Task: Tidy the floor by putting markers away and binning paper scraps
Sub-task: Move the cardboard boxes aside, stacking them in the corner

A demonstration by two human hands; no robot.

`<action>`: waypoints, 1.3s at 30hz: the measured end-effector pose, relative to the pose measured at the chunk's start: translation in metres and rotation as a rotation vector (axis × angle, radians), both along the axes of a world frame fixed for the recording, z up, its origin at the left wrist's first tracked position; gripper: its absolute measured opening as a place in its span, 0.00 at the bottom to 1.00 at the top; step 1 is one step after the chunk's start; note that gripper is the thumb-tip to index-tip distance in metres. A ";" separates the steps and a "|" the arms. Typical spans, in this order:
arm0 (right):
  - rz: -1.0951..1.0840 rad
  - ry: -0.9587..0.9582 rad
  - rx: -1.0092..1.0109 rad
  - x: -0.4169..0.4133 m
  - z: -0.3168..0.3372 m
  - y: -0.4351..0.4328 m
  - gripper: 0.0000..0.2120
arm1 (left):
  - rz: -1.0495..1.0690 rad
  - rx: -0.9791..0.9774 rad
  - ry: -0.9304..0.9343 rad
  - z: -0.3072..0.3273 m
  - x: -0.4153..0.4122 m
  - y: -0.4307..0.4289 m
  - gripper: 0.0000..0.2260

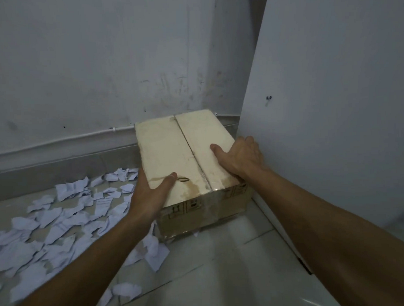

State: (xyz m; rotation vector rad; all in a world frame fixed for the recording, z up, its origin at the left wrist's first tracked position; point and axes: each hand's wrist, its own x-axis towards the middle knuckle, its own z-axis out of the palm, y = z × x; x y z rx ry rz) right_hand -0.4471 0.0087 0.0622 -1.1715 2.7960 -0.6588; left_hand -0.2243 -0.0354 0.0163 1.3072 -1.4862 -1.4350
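A closed cardboard box point(187, 158) sits on a tiled floor point(223, 266) in the far corner, where a scuffed wall point(90, 65) meets a white panel point(332, 102) on the right. Its two top flaps meet in a seam running away from the viewer.

The left hand point(150, 196) clasps the box's near left corner, thumb lying on the lid, fingers wrapped down the side and out of sight. The right hand point(240, 158) clasps the right edge, thumb flat on the lid, fingers curled over the side next to the panel. Both hands are closed on the box; neither holds anything else.

Torn white paper scraps point(61, 217) litter the floor's left side, from the base of the wall forward, with some touching the box's near left bottom edge. No markers or bin can be seen.

The hands seem to be about to move or open the box. To do this well, keep equal pressure on both sides, lift it level so the flaps stay shut, and draw it clear of the panel without dragging scraps underneath.
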 end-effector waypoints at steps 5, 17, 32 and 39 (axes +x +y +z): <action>0.072 -0.150 -0.049 0.047 0.023 -0.009 0.38 | -0.011 0.001 0.014 0.017 0.062 -0.007 0.30; 0.377 -0.340 -0.096 0.189 0.034 -0.056 0.36 | 0.134 -0.043 -0.028 0.043 0.221 -0.030 0.27; 0.694 -0.471 -0.161 0.394 0.065 -0.119 0.31 | 0.499 -0.138 -0.075 0.104 0.426 -0.023 0.24; 0.847 -0.576 -0.147 0.509 0.089 -0.153 0.33 | 0.795 -0.319 -0.195 0.141 0.528 -0.025 0.27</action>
